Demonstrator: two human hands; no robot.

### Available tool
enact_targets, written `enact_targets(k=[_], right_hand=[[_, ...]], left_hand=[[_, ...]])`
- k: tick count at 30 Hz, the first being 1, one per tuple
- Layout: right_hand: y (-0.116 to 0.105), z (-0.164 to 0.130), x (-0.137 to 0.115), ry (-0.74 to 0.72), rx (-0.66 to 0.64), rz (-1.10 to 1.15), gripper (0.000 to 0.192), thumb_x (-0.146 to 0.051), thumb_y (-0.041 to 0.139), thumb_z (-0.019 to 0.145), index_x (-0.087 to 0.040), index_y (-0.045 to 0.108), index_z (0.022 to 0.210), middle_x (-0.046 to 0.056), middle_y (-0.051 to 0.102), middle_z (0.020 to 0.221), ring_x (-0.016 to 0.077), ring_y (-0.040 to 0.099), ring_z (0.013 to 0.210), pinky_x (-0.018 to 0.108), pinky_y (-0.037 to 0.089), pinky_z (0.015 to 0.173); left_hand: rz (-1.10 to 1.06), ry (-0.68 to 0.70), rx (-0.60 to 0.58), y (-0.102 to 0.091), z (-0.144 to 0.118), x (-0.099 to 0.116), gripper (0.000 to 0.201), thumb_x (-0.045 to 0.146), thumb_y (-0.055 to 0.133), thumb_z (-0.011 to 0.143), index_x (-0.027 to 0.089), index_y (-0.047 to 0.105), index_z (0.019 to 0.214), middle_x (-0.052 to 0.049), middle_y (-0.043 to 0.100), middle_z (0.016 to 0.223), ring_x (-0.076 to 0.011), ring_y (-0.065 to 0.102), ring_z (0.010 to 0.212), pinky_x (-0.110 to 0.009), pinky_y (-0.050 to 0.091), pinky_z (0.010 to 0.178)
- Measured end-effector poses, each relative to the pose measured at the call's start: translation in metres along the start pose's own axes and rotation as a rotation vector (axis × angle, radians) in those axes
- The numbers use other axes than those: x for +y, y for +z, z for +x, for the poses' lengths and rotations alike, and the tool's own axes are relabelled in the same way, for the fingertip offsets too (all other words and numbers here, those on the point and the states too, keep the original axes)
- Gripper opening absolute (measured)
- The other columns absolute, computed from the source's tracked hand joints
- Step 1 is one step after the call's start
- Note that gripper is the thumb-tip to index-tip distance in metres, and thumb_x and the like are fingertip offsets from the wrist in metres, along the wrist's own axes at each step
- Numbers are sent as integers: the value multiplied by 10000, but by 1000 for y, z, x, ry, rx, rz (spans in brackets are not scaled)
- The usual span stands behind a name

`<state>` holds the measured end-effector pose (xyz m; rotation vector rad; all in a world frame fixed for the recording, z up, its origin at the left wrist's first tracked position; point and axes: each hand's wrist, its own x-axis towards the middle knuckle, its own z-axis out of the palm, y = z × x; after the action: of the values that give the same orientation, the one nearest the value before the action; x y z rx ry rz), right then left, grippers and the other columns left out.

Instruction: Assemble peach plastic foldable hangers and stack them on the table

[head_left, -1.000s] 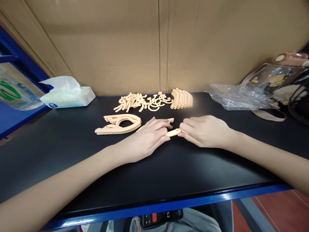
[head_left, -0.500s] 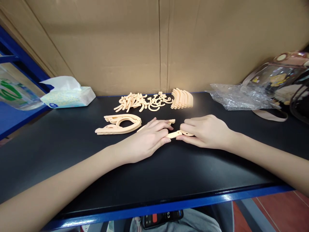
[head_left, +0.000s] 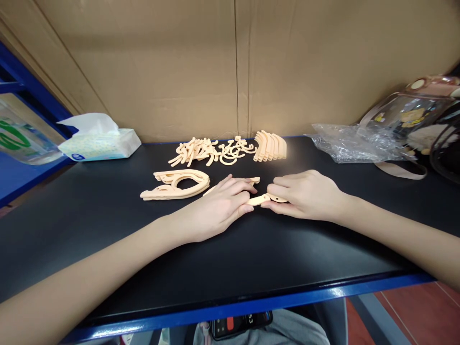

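Observation:
My left hand lies palm down with its fingers bent over a cream plastic folding hanger, pinching one arm near the thumb. My right hand is closed on the hanger's other end, thumb below and fingers curled above. Between the two hands a short stretch with a round joint shows; most of the hanger is hidden under them. Just left of my left hand lie folded cream hangers, stacked on one another.
Loose cream arm pieces, curved hook pieces and a neat row of wider arms lie along the back of the black table. A tissue pack stands back left; a clear plastic bag lies back right. Cardboard rises behind.

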<state>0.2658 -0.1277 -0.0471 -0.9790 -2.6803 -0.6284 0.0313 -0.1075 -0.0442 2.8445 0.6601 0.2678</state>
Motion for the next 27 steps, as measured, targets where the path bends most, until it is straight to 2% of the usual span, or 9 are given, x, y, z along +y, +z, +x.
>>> enact_targets(k=[13, 21, 27], right_hand=[[-1, 0, -1, -1, -11, 12, 438, -425, 355, 966, -166, 578, 692, -3, 577, 595, 105, 512, 499, 260, 162, 469], [0, 0, -3, 37, -60, 67, 420, -414, 349, 965, -172, 564, 696, -8, 579, 603, 106, 514, 509, 266, 141, 468], [-1, 0, 1, 46, -143, 163, 343, -408, 385, 944, -184, 532, 729, -14, 576, 626, 102, 468, 494, 262, 152, 478]], left_hand=[[4, 16, 4, 0, 1, -1, 321, 294, 309, 1003, 181, 594, 1098, -89, 505, 1306, -217, 357, 1323, -446, 246, 1145], [-25, 38, 15, 0, 1, -2, 310, 278, 313, 1004, 187, 588, 1118, -85, 502, 1310, -206, 333, 1341, -413, 259, 1137], [17, 1, 70, 0, 0, -5, 259, 347, 369, 985, 193, 575, 961, -86, 505, 1315, -229, 420, 1255, -439, 327, 1076]])
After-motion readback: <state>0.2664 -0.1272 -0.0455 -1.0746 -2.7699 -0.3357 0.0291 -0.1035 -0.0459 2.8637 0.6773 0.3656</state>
